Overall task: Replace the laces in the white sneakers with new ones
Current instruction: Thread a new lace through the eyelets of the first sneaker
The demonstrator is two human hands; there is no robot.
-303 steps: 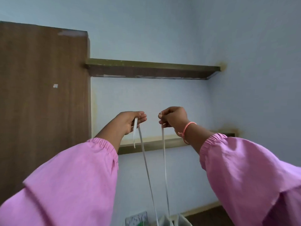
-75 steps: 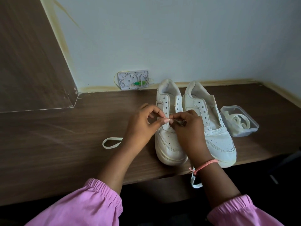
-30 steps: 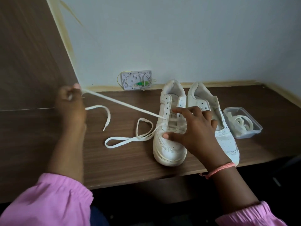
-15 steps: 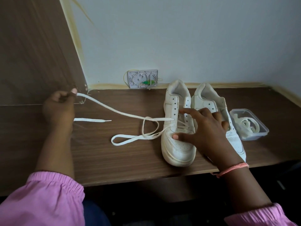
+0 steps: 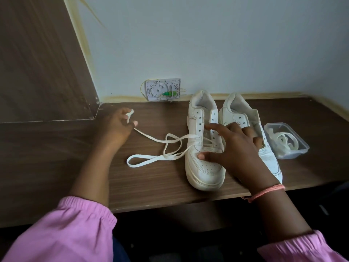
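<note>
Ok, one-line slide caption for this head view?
Left hand pinches a white lace threaded into the left sneaker; right hand steadies it.

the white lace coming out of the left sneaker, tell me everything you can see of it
The lace is flat, off-white and looks like woven fabric. It leaves the lower eyelets of the left sneaker, crosses itself in slack loops on the wooden desk, and one end runs to the left hand, which pinches it.
</note>
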